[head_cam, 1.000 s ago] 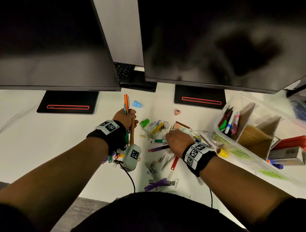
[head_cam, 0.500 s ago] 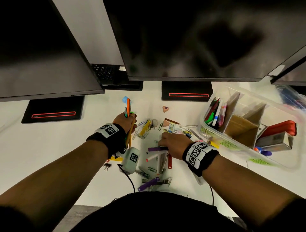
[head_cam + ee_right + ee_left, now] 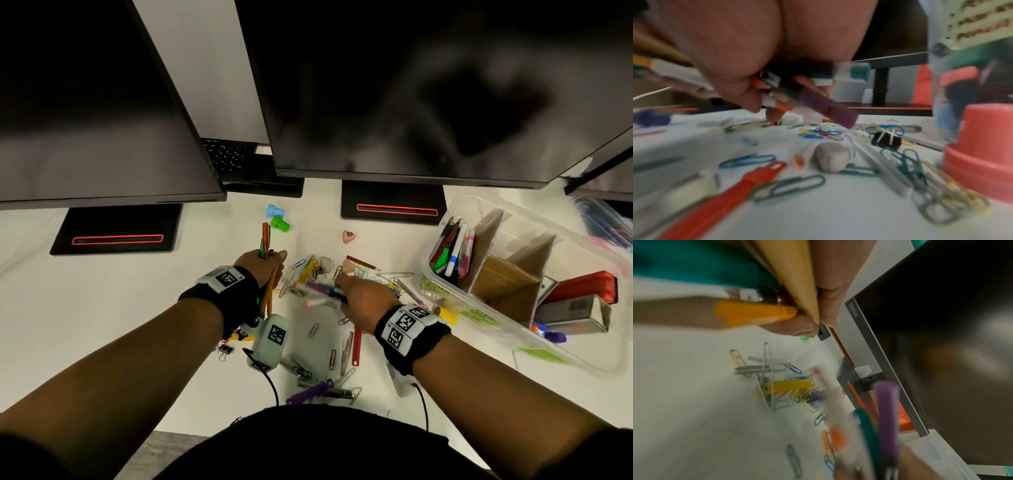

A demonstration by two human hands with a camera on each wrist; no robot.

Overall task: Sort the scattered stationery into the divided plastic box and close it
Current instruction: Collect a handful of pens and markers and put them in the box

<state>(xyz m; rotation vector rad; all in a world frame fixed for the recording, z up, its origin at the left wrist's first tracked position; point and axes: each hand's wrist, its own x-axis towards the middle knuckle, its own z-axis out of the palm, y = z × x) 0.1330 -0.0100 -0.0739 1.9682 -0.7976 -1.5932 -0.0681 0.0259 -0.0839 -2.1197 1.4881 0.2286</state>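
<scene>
My left hand (image 3: 263, 265) grips a bundle of pens and pencils (image 3: 265, 240), with orange and green tips sticking out above the fist; the pencils (image 3: 756, 314) show close up in the left wrist view. My right hand (image 3: 356, 298) holds several markers, a purple-capped marker (image 3: 318, 286) and a teal-capped one among them, pointing left just above the desk. The purple marker (image 3: 826, 108) shows under the right palm. The divided clear plastic box (image 3: 513, 329) stands open at the right, with pens (image 3: 452, 250) upright in its left compartment.
Paper clips (image 3: 390, 286), a red strip (image 3: 357, 347), a purple pen (image 3: 308, 392), a grey eraser (image 3: 831, 156), a heart eraser (image 3: 348, 236) and blue and green caps (image 3: 277, 219) lie scattered on the white desk. Two monitors (image 3: 411, 85) overhang the back. A red stapler (image 3: 582, 291) sits in the box.
My right hand has picked up the purple and other markers from the desk and lifted them slightly. The left hand keeps its bundle and has barely moved. The head view has shifted.
</scene>
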